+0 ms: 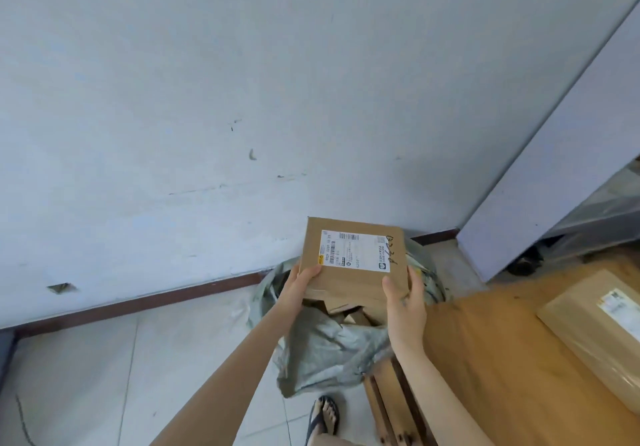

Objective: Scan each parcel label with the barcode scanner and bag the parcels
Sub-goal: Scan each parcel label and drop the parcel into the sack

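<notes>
This looks like a small room for sorting parcels. The pale blue-white wall (207,99) is scuffed, with a dark red-brown skirting board (156,298) along the white tiled floor (104,376). A grey plastic sack (322,348) on the floor is stuffed with cardboard boxes. A brown cardboard box (346,284) above it has a white printed label with barcodes. Another taped brown parcel (595,327) lies on the orange-brown wooden desk (485,359), near a grey cabinet (540,182) on a black wheel.
</notes>
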A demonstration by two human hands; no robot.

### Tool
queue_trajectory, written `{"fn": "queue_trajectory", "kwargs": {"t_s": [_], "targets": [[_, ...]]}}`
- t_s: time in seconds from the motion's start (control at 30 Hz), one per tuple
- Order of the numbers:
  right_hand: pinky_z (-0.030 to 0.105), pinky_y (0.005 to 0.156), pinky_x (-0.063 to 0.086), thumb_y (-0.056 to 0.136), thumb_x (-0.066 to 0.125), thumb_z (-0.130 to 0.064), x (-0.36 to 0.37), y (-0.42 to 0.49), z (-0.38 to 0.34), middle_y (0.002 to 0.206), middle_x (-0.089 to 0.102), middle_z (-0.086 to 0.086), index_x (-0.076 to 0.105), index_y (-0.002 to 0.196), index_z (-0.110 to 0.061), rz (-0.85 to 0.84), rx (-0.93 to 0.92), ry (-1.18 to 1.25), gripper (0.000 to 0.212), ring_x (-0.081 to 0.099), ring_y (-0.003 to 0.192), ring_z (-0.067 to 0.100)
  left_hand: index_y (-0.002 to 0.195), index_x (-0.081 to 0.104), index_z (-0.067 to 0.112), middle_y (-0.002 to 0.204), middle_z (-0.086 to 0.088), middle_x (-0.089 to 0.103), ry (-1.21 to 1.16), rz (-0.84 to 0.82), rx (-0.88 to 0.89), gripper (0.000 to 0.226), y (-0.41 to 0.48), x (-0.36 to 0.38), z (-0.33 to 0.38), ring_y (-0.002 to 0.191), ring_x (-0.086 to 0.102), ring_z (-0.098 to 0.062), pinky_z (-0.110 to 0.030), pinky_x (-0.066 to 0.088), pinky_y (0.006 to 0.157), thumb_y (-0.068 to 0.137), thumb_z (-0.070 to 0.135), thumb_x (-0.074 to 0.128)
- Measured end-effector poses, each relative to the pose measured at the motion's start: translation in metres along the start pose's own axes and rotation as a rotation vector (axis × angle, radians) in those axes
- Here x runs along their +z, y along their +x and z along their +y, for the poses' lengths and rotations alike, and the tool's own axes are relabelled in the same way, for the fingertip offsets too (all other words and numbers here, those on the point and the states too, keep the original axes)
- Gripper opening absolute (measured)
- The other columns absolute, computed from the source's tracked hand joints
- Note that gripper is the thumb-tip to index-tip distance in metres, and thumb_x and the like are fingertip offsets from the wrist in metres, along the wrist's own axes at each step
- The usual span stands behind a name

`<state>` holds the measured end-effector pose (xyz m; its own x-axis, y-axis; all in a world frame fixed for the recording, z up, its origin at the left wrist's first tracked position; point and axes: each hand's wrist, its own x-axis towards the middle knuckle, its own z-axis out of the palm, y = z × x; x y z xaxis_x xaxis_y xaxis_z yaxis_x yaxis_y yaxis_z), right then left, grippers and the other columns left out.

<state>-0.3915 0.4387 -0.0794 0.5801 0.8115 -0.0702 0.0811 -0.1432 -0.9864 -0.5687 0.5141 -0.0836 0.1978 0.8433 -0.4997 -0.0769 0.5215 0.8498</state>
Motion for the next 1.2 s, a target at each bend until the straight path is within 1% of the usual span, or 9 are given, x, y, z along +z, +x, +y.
{"fn": "queue_trajectory", "kwargs": {"t_s": [0.13,0.3,0.37,0.5,0.6,0.73,0.87,0.97,1.2], "targets": [[0.029,0.096,0.045,0.096,0.055,-0.028,0.01,0.065,-0.009,0.132,0.055,-0.009,0.039,0.142,-0.027,0.026,0.022,-0.098,0.049,0.053,0.122,0.015,0.146,0.032,0.029,0.133,0.009,0.054,0.183,-0.153,0.032,0.054,0.063,0.013,0.033,0.111,0.055,-0.006,-0.017,0.043,0.088,0.096,0.037,0.052],[0.047,0.11,0.037,0.098,0.051,-0.025,0.015,0.094,-0.001,0.143,0.046,0.001,0.042,0.141,-0.019,0.164,0.033,-0.284,0.045,0.045,0.131,0.021,0.15,0.021,0.017,0.144,-0.015,0.042,0.444,-0.056,-0.065,0.062,0.125,0.013,0.046,0.122,0.048,-0.03,-0.038,0.039,0.101,0.099,0.039,0.047],[0.047,0.108,0.039,0.098,0.051,-0.023,0.018,0.095,0.004,0.14,0.048,0.006,0.046,0.138,-0.014,0.215,0.08,-0.334,0.042,0.047,0.128,0.024,0.142,0.034,0.013,0.135,-0.012,0.05,0.507,-0.08,-0.107,0.053,0.149,0.006,0.048,0.121,0.05,-0.028,-0.037,0.041,0.102,0.098,0.037,0.049],[0.039,0.099,0.045,0.098,0.05,-0.021,0.033,0.082,0.009,0.129,0.05,0.009,0.053,0.13,-0.015,0.312,0.173,-0.4,0.033,0.056,0.113,0.024,0.099,0.053,0.02,0.084,0.007,0.054,0.628,-0.218,-0.115,0.011,0.182,0.0,0.058,0.069,0.059,-0.001,-0.013,0.046,0.055,0.099,0.031,0.049],[0.022,0.085,0.045,0.098,0.049,-0.024,0.046,0.067,0.009,0.126,0.051,0.007,0.056,0.126,-0.019,0.366,0.2,-0.41,0.029,0.059,0.094,0.012,0.092,0.053,0.019,0.085,0.003,0.053,0.731,-0.37,-0.109,0.012,0.196,0.008,0.065,0.085,0.053,-0.016,-0.028,0.042,0.078,0.098,0.028,0.049],[0.005,0.069,0.04,0.097,0.051,-0.026,0.05,0.044,0.003,0.118,0.054,0.001,0.059,0.12,-0.022,0.484,0.26,-0.441,0.025,0.056,0.081,-0.006,0.065,0.049,0.02,0.062,0.0,0.054,0.83,-0.544,-0.137,0.033,0.206,0.033,0.058,0.063,0.052,-0.017,-0.027,0.042,0.063,0.097,0.011,0.048],[0.008,0.08,0.04,0.097,0.051,-0.025,0.03,0.008,-0.003,0.115,0.055,-0.002,0.06,0.118,-0.024,0.609,0.295,-0.411,0.023,0.054,0.094,-0.003,0.088,0.06,-0.006,0.092,-0.031,0.054,0.905,-0.742,-0.122,0.015,0.19,0.074,0.039,0.083,0.049,-0.033,-0.032,0.046,0.076,0.096,0.001,0.05],[0.003,0.074,0.039,0.096,0.052,-0.025,-0.003,-0.024,-0.004,0.115,0.055,-0.006,0.06,0.117,-0.027,0.732,0.325,-0.399,0.022,0.054,0.089,-0.006,0.094,0.061,0.003,0.102,-0.019,0.057,0.938,-0.867,-0.034,0.01,0.161,0.116,0.028,0.1,0.054,-0.034,-0.047,0.043,0.098,0.097,0.007,0.052],[0.005,0.065,0.04,0.095,0.055,-0.023,-0.111,-0.104,0.002,0.116,0.054,-0.009,0.058,0.116,-0.029,0.949,0.363,-0.339,0.022,0.055,0.084,-0.005,0.102,0.06,0.011,0.105,-0.012,0.061,0.997,-1.025,0.135,0.012,0.071,0.223,0.001,0.101,0.059,-0.028,-0.044,0.046,0.099,0.099,0.017,0.051]]}}
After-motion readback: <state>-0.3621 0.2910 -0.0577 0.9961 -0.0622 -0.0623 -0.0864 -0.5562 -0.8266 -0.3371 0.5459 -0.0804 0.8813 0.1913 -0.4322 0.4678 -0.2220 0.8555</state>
